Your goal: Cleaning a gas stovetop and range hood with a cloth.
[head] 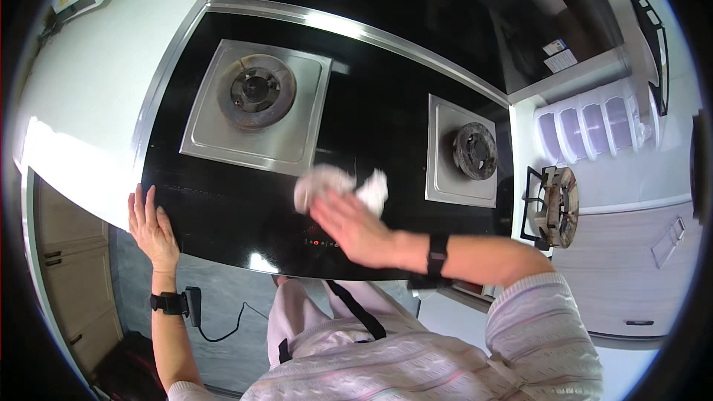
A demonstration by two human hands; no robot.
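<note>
My right hand [353, 228] presses a crumpled white cloth [372, 189] against the black glass cooktop [234, 206], near its front middle. Both the hand and the cloth are blurred. Beneath the wrist, small lit touch controls [316, 243] show on the glass, partly covered. My left hand [151, 228] rests at the cooktop's front left corner, fingers spread and holding nothing. Behind the cloth to the left lies a square steel burner plate [203, 128] with a round burner [256, 89]. A second steel plate [443, 178] with a darker burner [475, 150] sits on the right.
A black pan support on a rusty burner ring [560, 206] stands on the counter right of the cooktop. Behind it is a white divided rack [590, 120]. A black glossy panel [390, 5] rises at the back. White counter [106, 67] extends left, with wooden cabinets [78, 256] below.
</note>
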